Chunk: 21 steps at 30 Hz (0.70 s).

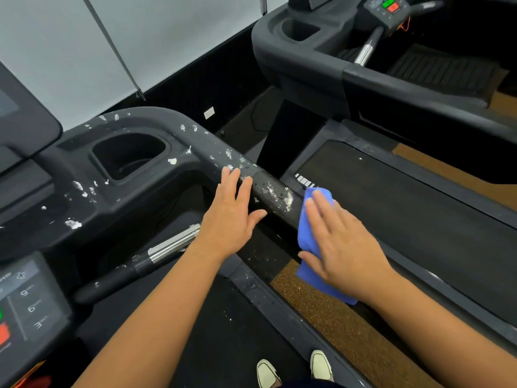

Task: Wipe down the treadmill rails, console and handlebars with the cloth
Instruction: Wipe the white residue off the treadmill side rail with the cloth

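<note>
Right hand (342,242): fingers straight, pressed blue cloth (310,236) against black handrail (275,196); left hand (230,217): open flat, rested on the same rail; white flecks (288,201) lay between them.

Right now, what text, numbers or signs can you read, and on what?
"9", on the near console.
"6", below it on the same panel.
"3", below that.
"+", above the "9".
Small print beside the digits and lettering on the far console: too blurred to read.
</note>
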Available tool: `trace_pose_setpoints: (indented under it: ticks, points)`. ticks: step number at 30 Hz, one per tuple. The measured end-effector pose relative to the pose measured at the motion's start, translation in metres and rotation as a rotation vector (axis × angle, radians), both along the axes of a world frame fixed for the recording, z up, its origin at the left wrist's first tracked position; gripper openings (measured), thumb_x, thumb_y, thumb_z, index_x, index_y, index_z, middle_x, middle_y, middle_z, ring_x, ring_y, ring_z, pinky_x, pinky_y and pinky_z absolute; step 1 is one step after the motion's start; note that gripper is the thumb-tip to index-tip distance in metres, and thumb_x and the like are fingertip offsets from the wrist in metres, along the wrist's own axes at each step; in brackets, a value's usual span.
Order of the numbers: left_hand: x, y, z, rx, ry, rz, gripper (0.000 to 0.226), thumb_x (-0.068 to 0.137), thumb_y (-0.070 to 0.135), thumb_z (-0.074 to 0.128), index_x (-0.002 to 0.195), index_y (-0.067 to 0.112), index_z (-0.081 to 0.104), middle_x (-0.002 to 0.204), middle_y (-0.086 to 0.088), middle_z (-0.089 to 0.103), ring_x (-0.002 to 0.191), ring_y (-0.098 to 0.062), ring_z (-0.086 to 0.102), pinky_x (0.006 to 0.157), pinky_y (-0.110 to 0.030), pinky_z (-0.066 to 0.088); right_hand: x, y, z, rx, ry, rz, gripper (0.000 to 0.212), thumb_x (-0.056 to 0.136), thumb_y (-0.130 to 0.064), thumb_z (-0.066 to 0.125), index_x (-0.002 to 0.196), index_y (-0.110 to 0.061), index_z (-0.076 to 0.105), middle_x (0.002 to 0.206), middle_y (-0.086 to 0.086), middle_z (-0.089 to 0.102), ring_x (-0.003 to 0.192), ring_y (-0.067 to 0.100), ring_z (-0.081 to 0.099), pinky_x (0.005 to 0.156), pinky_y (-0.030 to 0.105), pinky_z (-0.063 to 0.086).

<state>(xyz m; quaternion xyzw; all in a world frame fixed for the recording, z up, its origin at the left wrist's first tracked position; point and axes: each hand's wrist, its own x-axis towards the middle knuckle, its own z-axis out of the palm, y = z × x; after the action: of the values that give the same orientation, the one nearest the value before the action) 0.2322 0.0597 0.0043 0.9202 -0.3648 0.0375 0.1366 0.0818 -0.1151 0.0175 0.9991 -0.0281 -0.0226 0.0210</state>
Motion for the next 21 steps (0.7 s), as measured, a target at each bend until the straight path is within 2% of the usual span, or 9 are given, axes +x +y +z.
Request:
trace_pose_setpoints:
  ticks: [2,5,8,11,14,17,19,21]
  points:
    - [0.003,0.0,-0.002,0.004,-0.014,-0.025,0.07,0.09,0.043,0.05,0.141,-0.002,0.032,0.152,-0.022,0.021,0.145,-0.035,0.008,0.111,-0.036,0.017,0.004,0.006,0.007,0.07,-0.08,-0.165,0.099,0.078,-0.063,0.055,0.144,0.003,0.025,0.151,0.031,0.015,0.096,0.039,0.059,0.08,0.04,0.05]
    - [0.006,0.0,-0.001,0.004,-0.02,-0.046,0.069,0.088,0.04,0.059,0.137,-0.004,0.038,0.148,-0.024,0.029,0.142,-0.039,0.019,0.11,-0.044,0.028,0.029,0.026,0.009,0.053,-0.033,-0.238,0.1,0.081,-0.067,0.051,0.146,0.002,0.017,0.146,0.026,0.026,0.114,0.034,0.048,0.094,0.037,0.041]
    - [0.011,0.002,0.005,0.016,-0.046,-0.065,0.069,0.082,0.042,0.067,0.13,-0.004,0.047,0.138,-0.025,0.043,0.133,-0.043,0.035,0.103,-0.047,0.038,0.038,0.033,0.004,-0.045,-0.029,-0.131,0.09,0.083,-0.058,0.055,0.144,0.001,0.027,0.144,0.031,0.031,0.128,0.044,0.037,0.106,0.05,0.034]
    - [0.019,0.005,0.011,0.006,-0.06,-0.092,0.069,0.078,0.05,0.065,0.123,-0.001,0.054,0.128,-0.022,0.051,0.122,-0.04,0.045,0.096,-0.047,0.046,0.013,0.018,-0.003,-0.057,-0.033,-0.01,0.082,0.081,-0.052,0.06,0.14,0.0,0.038,0.146,0.032,0.031,0.13,0.046,0.037,0.105,0.055,0.037]
    - [0.024,0.006,0.011,0.006,-0.054,-0.105,0.072,0.077,0.057,0.058,0.122,0.001,0.054,0.125,-0.019,0.051,0.121,-0.038,0.045,0.094,-0.047,0.047,0.002,0.01,0.001,-0.009,-0.045,-0.138,0.083,0.083,-0.062,0.036,0.14,-0.002,0.04,0.141,0.031,0.039,0.122,0.044,0.048,0.096,0.052,0.044]
    - [0.022,0.004,0.01,0.003,-0.045,-0.093,0.071,0.077,0.057,0.057,0.123,0.002,0.053,0.126,-0.019,0.05,0.122,-0.038,0.043,0.096,-0.045,0.045,0.034,0.022,0.007,0.017,0.001,-0.207,0.087,0.088,-0.066,0.027,0.146,-0.002,0.023,0.143,0.03,0.031,0.122,0.041,0.042,0.102,0.047,0.035]
    - [0.021,0.004,0.01,0.007,-0.051,-0.084,0.071,0.076,0.056,0.058,0.123,0.003,0.053,0.127,-0.019,0.05,0.123,-0.037,0.042,0.096,-0.044,0.044,0.055,0.033,0.007,-0.009,-0.011,-0.127,0.086,0.091,-0.063,0.033,0.148,-0.001,0.014,0.148,0.03,0.021,0.132,0.043,0.029,0.109,0.048,0.027]
    - [0.022,0.004,0.011,0.019,-0.059,-0.079,0.071,0.076,0.056,0.059,0.124,0.003,0.053,0.127,-0.018,0.05,0.123,-0.036,0.042,0.098,-0.043,0.043,0.06,0.034,0.004,-0.054,-0.018,-0.021,0.085,0.09,-0.057,0.046,0.147,0.0,0.021,0.151,0.033,0.017,0.138,0.047,0.021,0.112,0.054,0.024]
